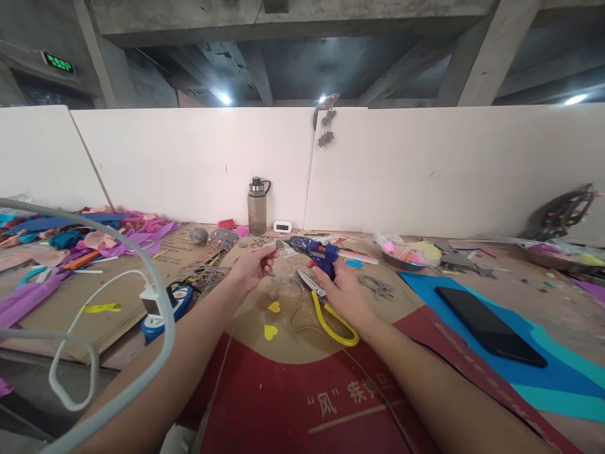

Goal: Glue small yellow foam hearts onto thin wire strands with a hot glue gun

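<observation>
My right hand (348, 291) is wrapped round the handle of a blue hot glue gun (317, 248), whose nozzle points left. A clear glue stick (359, 255) sticks out of its back end. Just left of the nozzle, my left hand (256, 265) is closed in a pinch; a small grey piece seems to be at its fingertips, too small to make out. Below the gun lie scissors with yellow handles (333, 321). Two yellow hearts, one of them a paper heart (270, 332), rest on the cardboard (246, 343), beside a loose grey cord (295, 318).
A water bottle (257, 211) and a small white clock (282, 226) stand by the white partition (189, 164). At right, a black phone (491, 325) lies on blue sheets (558, 378). A blue power strip (165, 315), a white cable (165, 340) and felt scraps (70, 239) are at left.
</observation>
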The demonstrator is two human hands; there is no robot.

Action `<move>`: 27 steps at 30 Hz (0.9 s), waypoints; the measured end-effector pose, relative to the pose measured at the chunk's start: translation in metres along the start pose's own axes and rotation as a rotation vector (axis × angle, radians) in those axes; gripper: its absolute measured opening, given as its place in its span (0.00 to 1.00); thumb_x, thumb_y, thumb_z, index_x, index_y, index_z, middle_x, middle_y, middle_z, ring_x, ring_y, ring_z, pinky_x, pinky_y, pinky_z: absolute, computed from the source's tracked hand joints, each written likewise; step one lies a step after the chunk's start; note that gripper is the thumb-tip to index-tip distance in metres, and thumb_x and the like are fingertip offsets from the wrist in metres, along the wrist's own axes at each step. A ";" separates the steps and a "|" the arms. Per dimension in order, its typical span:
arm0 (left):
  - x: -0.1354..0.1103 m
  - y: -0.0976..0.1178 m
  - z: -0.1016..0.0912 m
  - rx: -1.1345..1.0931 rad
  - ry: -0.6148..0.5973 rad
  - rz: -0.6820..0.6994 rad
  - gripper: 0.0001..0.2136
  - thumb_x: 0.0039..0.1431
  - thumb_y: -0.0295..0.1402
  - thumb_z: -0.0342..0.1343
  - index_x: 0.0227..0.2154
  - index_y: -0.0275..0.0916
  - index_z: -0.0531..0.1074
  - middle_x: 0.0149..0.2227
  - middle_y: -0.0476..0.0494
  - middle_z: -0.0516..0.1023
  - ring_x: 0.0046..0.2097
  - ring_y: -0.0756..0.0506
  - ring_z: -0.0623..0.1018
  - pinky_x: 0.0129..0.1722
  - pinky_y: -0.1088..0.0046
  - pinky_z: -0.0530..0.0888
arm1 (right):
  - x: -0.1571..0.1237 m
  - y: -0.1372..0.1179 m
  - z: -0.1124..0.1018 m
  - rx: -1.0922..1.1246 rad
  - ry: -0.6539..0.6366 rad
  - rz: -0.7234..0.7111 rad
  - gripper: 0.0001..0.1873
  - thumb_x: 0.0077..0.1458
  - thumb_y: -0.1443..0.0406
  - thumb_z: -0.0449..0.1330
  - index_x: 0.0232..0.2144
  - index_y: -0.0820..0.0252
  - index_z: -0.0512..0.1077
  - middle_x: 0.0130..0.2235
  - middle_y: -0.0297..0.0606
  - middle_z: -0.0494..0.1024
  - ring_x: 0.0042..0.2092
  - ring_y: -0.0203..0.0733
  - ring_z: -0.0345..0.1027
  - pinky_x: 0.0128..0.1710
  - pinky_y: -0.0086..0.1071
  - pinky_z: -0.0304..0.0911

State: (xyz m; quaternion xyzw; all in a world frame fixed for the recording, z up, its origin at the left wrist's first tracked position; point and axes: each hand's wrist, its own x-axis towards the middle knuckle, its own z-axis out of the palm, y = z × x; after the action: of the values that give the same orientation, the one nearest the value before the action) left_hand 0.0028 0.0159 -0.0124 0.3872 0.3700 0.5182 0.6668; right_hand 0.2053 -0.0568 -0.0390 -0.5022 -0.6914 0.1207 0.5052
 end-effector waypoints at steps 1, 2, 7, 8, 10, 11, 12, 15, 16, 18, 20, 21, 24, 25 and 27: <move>-0.001 0.000 0.001 -0.004 -0.001 -0.001 0.05 0.52 0.27 0.61 0.25 0.31 0.72 0.24 0.46 0.74 0.18 0.59 0.65 0.14 0.86 0.61 | 0.000 0.000 0.000 0.002 0.005 -0.005 0.19 0.59 0.53 0.52 0.44 0.61 0.68 0.42 0.46 0.77 0.44 0.51 0.70 0.47 0.45 0.61; -0.001 0.000 0.001 -0.006 0.003 0.000 0.05 0.52 0.27 0.61 0.25 0.31 0.72 0.24 0.46 0.74 0.18 0.59 0.64 0.14 0.87 0.60 | 0.000 0.000 0.000 0.011 0.016 -0.011 0.19 0.59 0.53 0.52 0.44 0.61 0.69 0.41 0.45 0.77 0.44 0.50 0.70 0.47 0.44 0.61; 0.003 -0.009 0.000 0.015 0.046 0.052 0.10 0.47 0.30 0.64 0.23 0.33 0.68 0.21 0.52 0.67 0.16 0.60 0.59 0.12 0.86 0.51 | 0.002 -0.001 -0.005 0.117 0.111 0.010 0.17 0.60 0.54 0.52 0.42 0.60 0.70 0.40 0.42 0.78 0.40 0.47 0.71 0.44 0.41 0.63; 0.004 -0.012 0.000 0.024 0.047 0.061 0.11 0.46 0.30 0.65 0.22 0.33 0.67 0.20 0.54 0.65 0.16 0.61 0.57 0.12 0.86 0.49 | 0.003 -0.001 -0.005 0.127 0.123 0.020 0.17 0.60 0.54 0.52 0.42 0.59 0.70 0.40 0.42 0.78 0.39 0.46 0.71 0.44 0.41 0.63; 0.004 -0.016 0.001 0.047 0.046 0.064 0.13 0.43 0.31 0.66 0.21 0.34 0.65 0.19 0.56 0.62 0.15 0.61 0.55 0.12 0.85 0.47 | 0.003 -0.002 -0.006 0.108 0.135 0.034 0.17 0.59 0.54 0.52 0.42 0.60 0.70 0.40 0.43 0.78 0.39 0.47 0.71 0.43 0.42 0.63; 0.003 -0.017 0.002 0.059 0.042 0.060 0.14 0.43 0.32 0.67 0.21 0.34 0.64 0.19 0.56 0.61 0.16 0.61 0.55 0.12 0.85 0.47 | 0.003 -0.002 -0.007 0.085 0.132 0.039 0.17 0.59 0.54 0.52 0.42 0.60 0.70 0.39 0.43 0.78 0.39 0.47 0.71 0.43 0.42 0.63; 0.002 -0.017 0.002 0.070 0.034 0.057 0.15 0.42 0.32 0.67 0.21 0.35 0.64 0.19 0.56 0.61 0.16 0.61 0.55 0.12 0.85 0.46 | 0.002 -0.003 -0.007 0.059 0.125 0.041 0.17 0.59 0.54 0.52 0.42 0.60 0.70 0.39 0.43 0.78 0.40 0.48 0.71 0.44 0.42 0.63; -0.002 -0.014 0.005 0.074 -0.013 0.072 0.16 0.41 0.34 0.67 0.21 0.35 0.63 0.19 0.56 0.60 0.16 0.60 0.54 0.13 0.84 0.46 | 0.001 -0.004 -0.006 0.003 0.092 0.026 0.18 0.59 0.54 0.52 0.42 0.60 0.70 0.40 0.44 0.78 0.42 0.49 0.71 0.45 0.43 0.62; -0.003 -0.012 0.006 0.067 -0.027 0.084 0.16 0.41 0.34 0.68 0.21 0.35 0.64 0.19 0.56 0.60 0.16 0.60 0.54 0.13 0.84 0.47 | 0.000 -0.004 -0.006 -0.002 0.083 0.016 0.18 0.59 0.53 0.52 0.42 0.60 0.70 0.41 0.45 0.78 0.42 0.49 0.71 0.46 0.43 0.62; -0.006 -0.007 0.007 0.055 -0.049 0.101 0.16 0.41 0.34 0.68 0.21 0.35 0.64 0.19 0.57 0.59 0.16 0.60 0.53 0.13 0.84 0.46 | -0.001 -0.004 -0.005 -0.005 0.065 -0.002 0.18 0.59 0.53 0.52 0.42 0.59 0.70 0.42 0.45 0.78 0.43 0.50 0.71 0.47 0.44 0.62; -0.007 -0.004 0.007 0.041 -0.055 0.109 0.16 0.41 0.34 0.68 0.21 0.35 0.63 0.19 0.57 0.59 0.16 0.60 0.53 0.13 0.84 0.46 | -0.001 -0.003 -0.005 -0.018 0.055 -0.016 0.18 0.59 0.53 0.51 0.42 0.59 0.70 0.42 0.46 0.78 0.44 0.50 0.71 0.47 0.45 0.62; -0.007 -0.003 0.007 0.034 -0.055 0.111 0.16 0.41 0.34 0.68 0.21 0.35 0.64 0.19 0.57 0.59 0.16 0.60 0.53 0.13 0.84 0.46 | -0.001 -0.002 -0.005 -0.031 0.052 -0.021 0.18 0.59 0.52 0.51 0.41 0.59 0.70 0.42 0.46 0.78 0.44 0.51 0.71 0.48 0.45 0.62; -0.008 -0.002 0.008 0.021 -0.052 0.110 0.15 0.41 0.34 0.68 0.22 0.35 0.65 0.19 0.56 0.60 0.16 0.60 0.53 0.13 0.84 0.46 | -0.001 -0.001 -0.006 -0.065 0.050 -0.033 0.19 0.60 0.52 0.50 0.41 0.60 0.70 0.42 0.48 0.78 0.45 0.52 0.70 0.48 0.46 0.61; -0.008 -0.002 0.008 0.020 -0.048 0.109 0.15 0.41 0.34 0.68 0.22 0.35 0.65 0.19 0.56 0.60 0.16 0.60 0.53 0.13 0.84 0.46 | -0.001 -0.001 -0.006 -0.071 0.046 -0.035 0.20 0.60 0.52 0.50 0.41 0.60 0.70 0.42 0.49 0.78 0.45 0.52 0.70 0.48 0.46 0.61; -0.008 -0.002 0.008 0.019 -0.040 0.107 0.15 0.41 0.33 0.68 0.22 0.35 0.65 0.19 0.56 0.60 0.16 0.60 0.53 0.13 0.84 0.46 | -0.002 -0.002 -0.006 -0.078 0.039 -0.035 0.20 0.60 0.51 0.50 0.41 0.60 0.70 0.42 0.49 0.78 0.45 0.51 0.70 0.48 0.45 0.61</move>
State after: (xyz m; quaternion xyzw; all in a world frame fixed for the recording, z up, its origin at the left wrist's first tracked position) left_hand 0.0096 0.0070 -0.0105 0.4230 0.3404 0.5419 0.6415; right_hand 0.2091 -0.0612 -0.0355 -0.5113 -0.6943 0.0749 0.5009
